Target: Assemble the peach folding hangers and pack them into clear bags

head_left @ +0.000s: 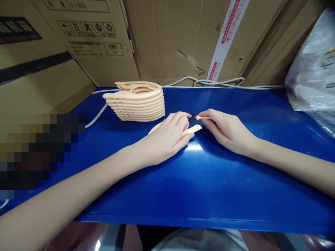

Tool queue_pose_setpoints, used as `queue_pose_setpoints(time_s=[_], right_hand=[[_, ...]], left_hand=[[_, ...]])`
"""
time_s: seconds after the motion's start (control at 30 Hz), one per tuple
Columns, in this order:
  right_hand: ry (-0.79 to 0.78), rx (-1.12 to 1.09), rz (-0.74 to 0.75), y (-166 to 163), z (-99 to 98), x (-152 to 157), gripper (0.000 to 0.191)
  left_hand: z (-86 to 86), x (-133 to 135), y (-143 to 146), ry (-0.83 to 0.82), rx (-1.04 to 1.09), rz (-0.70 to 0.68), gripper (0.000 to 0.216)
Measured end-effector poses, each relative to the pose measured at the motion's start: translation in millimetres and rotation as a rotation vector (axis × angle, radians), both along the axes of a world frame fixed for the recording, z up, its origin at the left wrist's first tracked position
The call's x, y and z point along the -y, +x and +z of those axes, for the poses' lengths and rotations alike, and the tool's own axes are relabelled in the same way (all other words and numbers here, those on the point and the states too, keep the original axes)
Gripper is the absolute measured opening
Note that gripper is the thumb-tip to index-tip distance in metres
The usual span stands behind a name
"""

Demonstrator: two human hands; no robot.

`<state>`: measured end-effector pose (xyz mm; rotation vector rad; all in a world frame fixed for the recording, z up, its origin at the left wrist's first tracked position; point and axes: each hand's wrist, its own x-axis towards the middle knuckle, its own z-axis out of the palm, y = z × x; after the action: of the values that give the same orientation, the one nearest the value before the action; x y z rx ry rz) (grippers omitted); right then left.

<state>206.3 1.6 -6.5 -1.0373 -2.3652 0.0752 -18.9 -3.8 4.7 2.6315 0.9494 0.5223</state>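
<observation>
My left hand [171, 134] is closed around a flat cream plastic piece [194, 130], low over the blue table. One rounded end with a small hole sticks out past the thumb, and a curved edge shows behind the knuckles; the palm hides the rest. Opposite it, my right hand [226, 130] pinches a small thin cream plastic part [202, 118] between thumb and fingers. Its knobbed tip points left, a short gap from the left fingertips. Behind my left hand stands a neat stack of curved cream plastic frames [138, 104], with open loops, similar in colour to the held piece.
Cardboard boxes [167, 42] wall the back and left of the blue table [167, 191]. A white cable [220, 83] runs along the rear edge. Clear plastic wrapping [314, 76] bulges in at the right. A pixelated patch covers the left side.
</observation>
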Motion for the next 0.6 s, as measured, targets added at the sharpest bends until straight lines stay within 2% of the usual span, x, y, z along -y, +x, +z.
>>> queue_pose_setpoints(time_s=[0.13,0.37,0.6], right_hand=[[0.006,0.072,-0.022,-0.2,0.7,1.4,0.023],[0.032,0.113,-0.042,0.5,3.9,6.5,0.020],[-0.075,0.044,0.015,1.7,2.9,5.2,0.023]], left_hand=[[-1.8,0.2,0.9,0.000,0.038,0.009,0.016],[-2.3,1.5,2.1,-0.011,0.026,0.020,0.016],[-0.1,2.3,2.6,-0.012,0.034,0.024,0.014]])
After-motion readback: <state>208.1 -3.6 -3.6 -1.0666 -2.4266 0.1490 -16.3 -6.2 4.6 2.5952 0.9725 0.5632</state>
